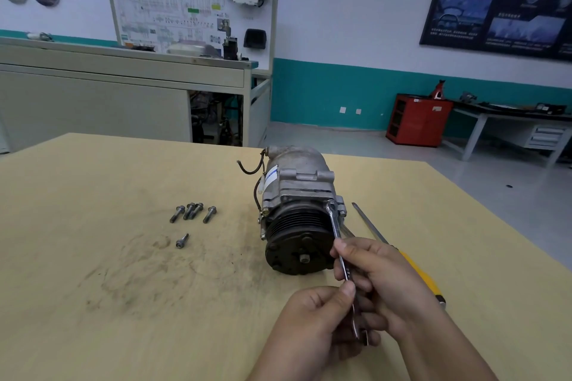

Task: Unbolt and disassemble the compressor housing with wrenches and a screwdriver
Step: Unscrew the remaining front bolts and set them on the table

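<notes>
Left hand: the left hand (312, 318) sits closest to the near edge of the table (93, 303), fingers curled in, thumb pressed on the lower part of the wrench shaft, gripping its tail end.
Right hand: the right hand (380, 275) is just beyond and to the right of the left, fingers wrapped round the middle of the same shaft, thumb tip on top of it.
Wrench: the wrench (337, 235) runs slanted up and away from both hands, its head seated at a bolt point on the right-hand flange of the compressor, just behind the pulley.
Compressor: the compressor (297, 195) lies on its side towards the right half of the table, black grooved pulley and clutch face turned towards the near edge, dusty grey housing pointing at the far edge, black wire looping off its left side.
Screwdriver: the screwdriver (414, 266) rests flat on the table right of the compressor, yellow handle partly hidden behind the right hand, blade tip pointing to the far edge.
Loose bolts: one bolt (182, 240) lies alone left of the compressor; a little farther back, four bolts (193, 212) lie in a row, heads towards the far edge.
Table surface: dark greasy smears mark the wood between the bolts and the near edge.
</notes>
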